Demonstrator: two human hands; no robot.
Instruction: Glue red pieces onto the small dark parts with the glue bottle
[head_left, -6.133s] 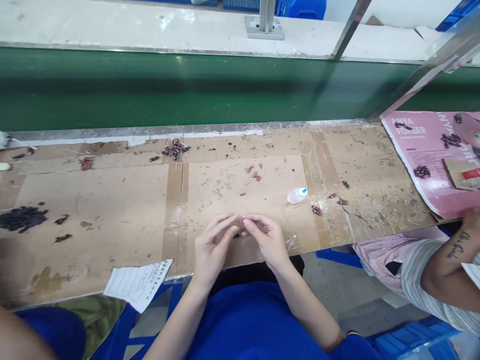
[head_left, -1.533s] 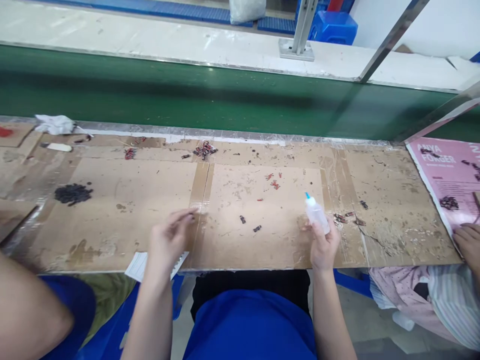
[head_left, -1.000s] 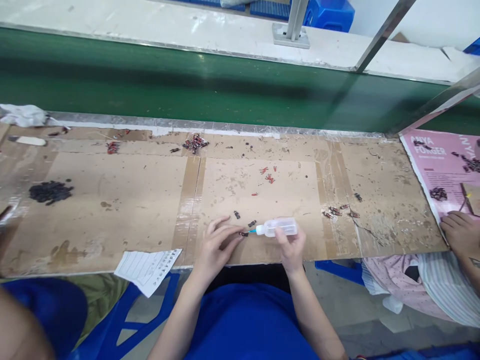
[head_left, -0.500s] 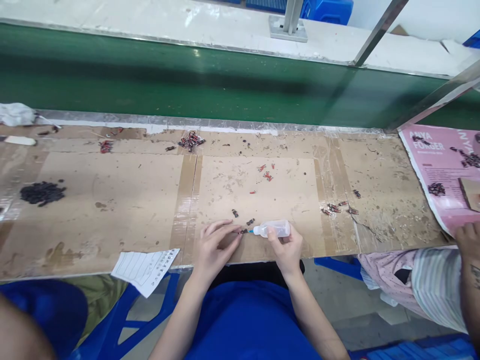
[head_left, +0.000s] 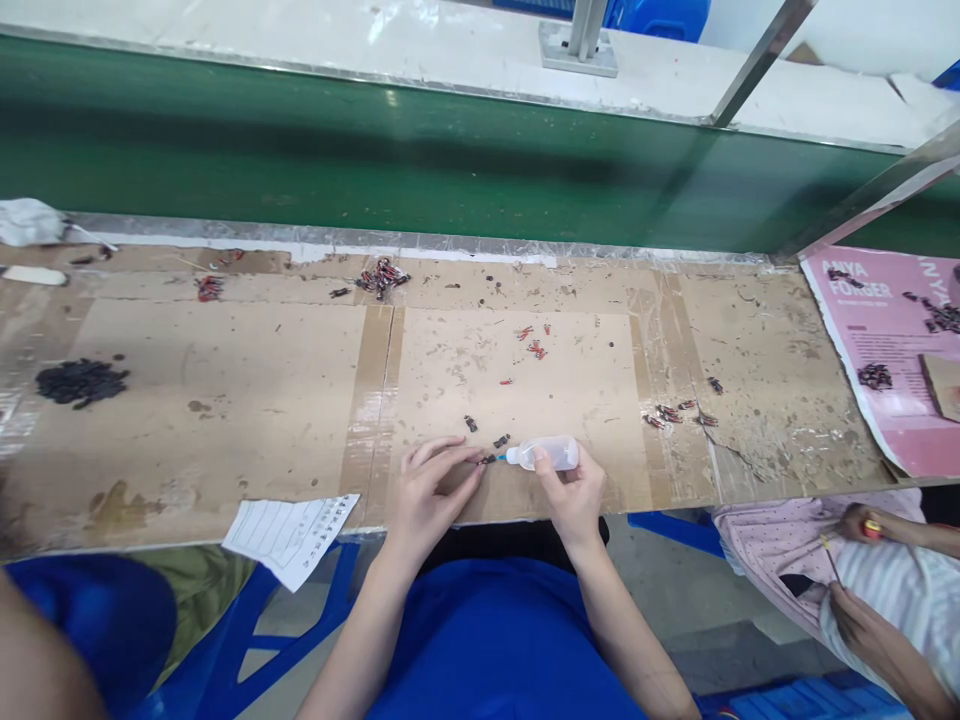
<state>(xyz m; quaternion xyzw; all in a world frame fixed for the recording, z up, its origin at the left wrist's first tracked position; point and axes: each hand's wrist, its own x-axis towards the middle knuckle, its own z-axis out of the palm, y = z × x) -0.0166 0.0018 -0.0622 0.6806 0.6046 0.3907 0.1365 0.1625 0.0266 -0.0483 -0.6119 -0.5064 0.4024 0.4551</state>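
Note:
In my right hand (head_left: 576,492) is a translucent squeeze bottle (head_left: 551,454), lying nearly level with its blue tip pointing left. My left hand (head_left: 433,490) pinches a small dark piece (head_left: 489,460) between thumb and forefinger, low over the cardboard. The bottle's tip meets or nearly meets this piece; I cannot tell if they touch. Just beyond my fingers lie two more small dark pieces, one farther left (head_left: 470,424) and one nearer the bottle (head_left: 502,440). Several small red pieces (head_left: 535,349) are scattered farther up the cardboard.
Cardboard (head_left: 225,400) covers the bench up to a green panel (head_left: 450,175). A black pile (head_left: 81,383) lies left, a red-and-black pile (head_left: 382,278) at the back. A paper sheet (head_left: 291,535) overhangs the front edge. At right are a pink sheet (head_left: 870,330) and a co-worker's hands (head_left: 862,610).
My hands and the bottle stay nearly still. At the right, the co-worker's hand has left the pink sheet's edge, and both that person's hands now show lower, holding small thin items.

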